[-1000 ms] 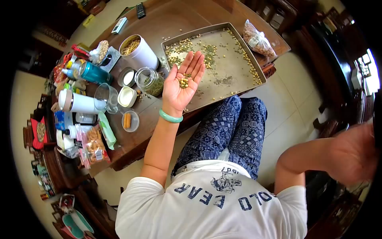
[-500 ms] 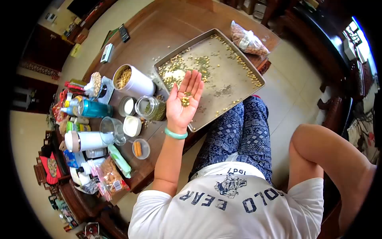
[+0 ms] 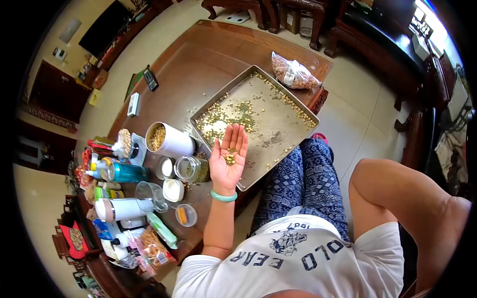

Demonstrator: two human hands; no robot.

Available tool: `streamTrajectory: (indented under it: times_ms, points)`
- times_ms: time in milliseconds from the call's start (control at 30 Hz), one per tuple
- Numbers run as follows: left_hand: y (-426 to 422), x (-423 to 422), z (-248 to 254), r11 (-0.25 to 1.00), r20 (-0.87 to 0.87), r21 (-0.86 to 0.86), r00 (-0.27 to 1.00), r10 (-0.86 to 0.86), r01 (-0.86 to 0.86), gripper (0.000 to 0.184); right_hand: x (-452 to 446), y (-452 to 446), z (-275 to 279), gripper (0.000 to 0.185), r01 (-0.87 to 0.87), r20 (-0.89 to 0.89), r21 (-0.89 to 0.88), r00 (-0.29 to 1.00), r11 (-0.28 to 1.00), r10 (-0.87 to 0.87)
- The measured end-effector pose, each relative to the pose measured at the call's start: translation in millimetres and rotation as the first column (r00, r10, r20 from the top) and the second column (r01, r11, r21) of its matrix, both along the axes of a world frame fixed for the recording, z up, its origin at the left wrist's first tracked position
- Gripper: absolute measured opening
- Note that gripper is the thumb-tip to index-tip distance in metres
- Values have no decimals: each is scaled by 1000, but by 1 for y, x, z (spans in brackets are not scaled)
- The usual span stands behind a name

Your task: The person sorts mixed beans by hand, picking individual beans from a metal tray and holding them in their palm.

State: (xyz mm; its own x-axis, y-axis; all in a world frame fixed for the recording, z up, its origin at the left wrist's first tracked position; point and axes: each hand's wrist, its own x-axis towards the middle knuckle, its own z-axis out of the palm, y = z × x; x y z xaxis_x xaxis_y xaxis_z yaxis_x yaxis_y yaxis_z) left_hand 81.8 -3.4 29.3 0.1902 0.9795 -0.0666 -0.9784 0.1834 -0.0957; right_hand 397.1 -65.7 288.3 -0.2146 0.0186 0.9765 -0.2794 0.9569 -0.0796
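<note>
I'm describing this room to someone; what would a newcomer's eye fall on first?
Likely the open left hand, palm up near the centre, holding yellow and green beans, a green bangle at its wrist. Beyond it, on the wooden table, lies a large metal tray strewn with more beans.

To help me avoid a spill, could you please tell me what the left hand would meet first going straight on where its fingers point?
Probably the green beans on the tray, just ahead of the left hand; depth is unclear, and it may pass above them.
</note>
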Motion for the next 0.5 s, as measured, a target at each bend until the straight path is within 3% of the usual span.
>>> streamTrajectory:
  times_ms: [133, 500]
  points:
    - [0, 0, -4, 998, 29, 52, 999, -32, 30, 50, 2, -5, -2, 26, -8, -28, 12, 1000, 1000, 9]
    - [0, 0, -8, 999, 23, -9, 999, -34, 34, 47, 4, -14, -7, 30, 8, -48, -6, 999, 1000, -9]
